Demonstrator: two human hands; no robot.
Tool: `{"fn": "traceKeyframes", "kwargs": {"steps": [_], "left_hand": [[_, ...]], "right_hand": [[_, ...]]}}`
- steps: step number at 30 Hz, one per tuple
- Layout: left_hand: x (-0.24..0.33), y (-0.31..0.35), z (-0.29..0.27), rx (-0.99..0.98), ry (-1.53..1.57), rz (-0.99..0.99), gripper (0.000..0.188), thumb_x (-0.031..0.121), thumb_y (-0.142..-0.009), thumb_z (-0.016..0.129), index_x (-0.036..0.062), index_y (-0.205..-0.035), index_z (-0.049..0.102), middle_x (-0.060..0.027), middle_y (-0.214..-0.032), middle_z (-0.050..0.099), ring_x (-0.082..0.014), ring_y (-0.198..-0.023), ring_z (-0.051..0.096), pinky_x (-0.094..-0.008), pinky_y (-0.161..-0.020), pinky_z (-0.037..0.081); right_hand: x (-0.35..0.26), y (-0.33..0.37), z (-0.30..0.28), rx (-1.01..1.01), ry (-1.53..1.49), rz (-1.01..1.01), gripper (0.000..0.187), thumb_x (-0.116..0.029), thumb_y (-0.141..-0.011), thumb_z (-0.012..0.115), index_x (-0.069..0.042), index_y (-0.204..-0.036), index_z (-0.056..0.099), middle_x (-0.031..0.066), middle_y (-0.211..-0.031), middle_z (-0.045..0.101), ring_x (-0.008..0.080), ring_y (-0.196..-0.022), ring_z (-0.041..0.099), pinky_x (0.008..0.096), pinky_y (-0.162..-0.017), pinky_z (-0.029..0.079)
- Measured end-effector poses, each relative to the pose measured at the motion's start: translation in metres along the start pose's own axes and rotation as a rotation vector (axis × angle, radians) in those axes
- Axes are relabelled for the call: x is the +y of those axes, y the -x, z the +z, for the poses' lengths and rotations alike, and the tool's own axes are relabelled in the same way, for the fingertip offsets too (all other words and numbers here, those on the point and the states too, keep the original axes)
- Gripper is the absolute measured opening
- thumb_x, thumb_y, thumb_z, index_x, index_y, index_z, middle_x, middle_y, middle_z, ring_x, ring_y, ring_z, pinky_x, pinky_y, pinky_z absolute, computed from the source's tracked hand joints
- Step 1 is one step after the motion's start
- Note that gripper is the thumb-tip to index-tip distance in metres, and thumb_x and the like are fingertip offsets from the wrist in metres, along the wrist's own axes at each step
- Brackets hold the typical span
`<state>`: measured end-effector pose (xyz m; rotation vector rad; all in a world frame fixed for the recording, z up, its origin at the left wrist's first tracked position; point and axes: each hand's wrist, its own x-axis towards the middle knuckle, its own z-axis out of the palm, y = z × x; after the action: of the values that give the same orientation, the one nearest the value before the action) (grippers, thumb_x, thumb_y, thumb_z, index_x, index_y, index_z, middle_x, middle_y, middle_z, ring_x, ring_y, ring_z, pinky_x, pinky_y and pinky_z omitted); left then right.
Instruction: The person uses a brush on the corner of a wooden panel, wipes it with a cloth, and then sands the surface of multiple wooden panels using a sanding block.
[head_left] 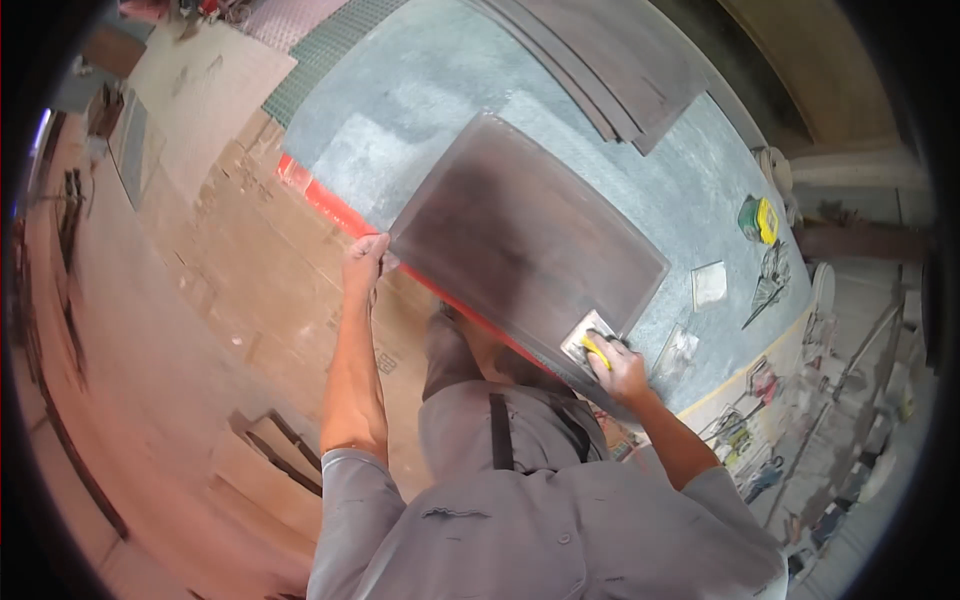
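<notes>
A flat dark brown panel (530, 225) with a rounded border lies on a dusty blue-grey worktable (415, 105), its near side along the table's red edge (335, 207). My left hand (368, 258) is closed at the panel's near left corner, fingers curled round the edge. In my right hand (624, 374) is a hand sander (577, 340) with a yellow grip and a pale flat pad. The pad rests at the panel's near right corner. My fingers wrap over the grip and hide part of it.
Several dark panels (610, 60) are stacked at the table's far side. A green and yellow tub (758, 219), a pale square sheet (709, 286) and a clear bag (677, 352) lie to the right. Cardboard (250, 240) covers the floor at left.
</notes>
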<state>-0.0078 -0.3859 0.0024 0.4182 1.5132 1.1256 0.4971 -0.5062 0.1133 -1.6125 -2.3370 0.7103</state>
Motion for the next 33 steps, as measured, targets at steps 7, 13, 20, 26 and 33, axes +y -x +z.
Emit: {"fn": "traceKeyframes", "kwargs": {"steps": [7,13,20,26,33], "left_hand": [[-0.001,-0.001,0.006,-0.026,0.054,-0.088,0.024,0.022,-0.106,0.074,-0.0004,-0.111,0.079,-0.0047,-0.095,0.078,-0.0139,-0.081,0.075,-0.0296,-0.072,0.064],[-0.015,0.0,0.008,0.06,0.093,0.054,0.023,0.02,-0.108,0.07,-0.0017,-0.108,0.078,-0.0035,-0.091,0.074,-0.0109,-0.076,0.071,-0.028,-0.069,0.064],[-0.012,0.007,0.017,0.144,0.079,0.07,0.022,0.02,-0.107,0.071,0.0001,-0.104,0.078,-0.0006,-0.084,0.07,-0.0095,-0.071,0.068,-0.0271,-0.066,0.062],[-0.015,0.002,0.02,0.163,0.041,0.057,0.025,0.022,-0.104,0.072,-0.0018,-0.099,0.078,-0.0038,-0.079,0.073,-0.0123,-0.067,0.071,-0.0292,-0.063,0.06],[-0.009,0.008,0.021,0.178,0.088,0.067,0.024,0.019,-0.106,0.07,-0.0032,-0.104,0.078,-0.0049,-0.089,0.075,-0.0126,-0.074,0.072,-0.0289,-0.067,0.064]], "right_hand": [[-0.159,-0.243,0.091,0.084,0.036,-0.219,0.033,-0.029,-0.103,0.071,-0.018,-0.134,0.071,0.0172,-0.087,0.072,0.0434,-0.071,0.071,0.0533,-0.061,0.058],[-0.19,-0.289,0.099,0.067,0.02,-0.234,0.029,-0.032,-0.105,0.067,-0.02,-0.131,0.072,0.021,-0.09,0.075,0.0433,-0.076,0.073,0.0543,-0.065,0.057],[-0.016,-0.001,0.029,-0.011,0.082,-0.103,0.035,-0.016,-0.093,0.08,-0.012,-0.128,0.079,0.0153,-0.091,0.077,0.0327,-0.076,0.077,0.0435,-0.066,0.063],[-0.121,-0.178,0.079,0.017,0.154,-0.264,0.031,-0.027,-0.102,0.071,-0.014,-0.13,0.074,0.0192,-0.094,0.078,0.0411,-0.077,0.075,0.0527,-0.066,0.058],[-0.136,-0.235,0.103,0.007,0.183,-0.357,0.031,-0.034,-0.105,0.065,-0.018,-0.13,0.072,0.0197,-0.085,0.074,0.0433,-0.076,0.074,0.0563,-0.065,0.058]]}}
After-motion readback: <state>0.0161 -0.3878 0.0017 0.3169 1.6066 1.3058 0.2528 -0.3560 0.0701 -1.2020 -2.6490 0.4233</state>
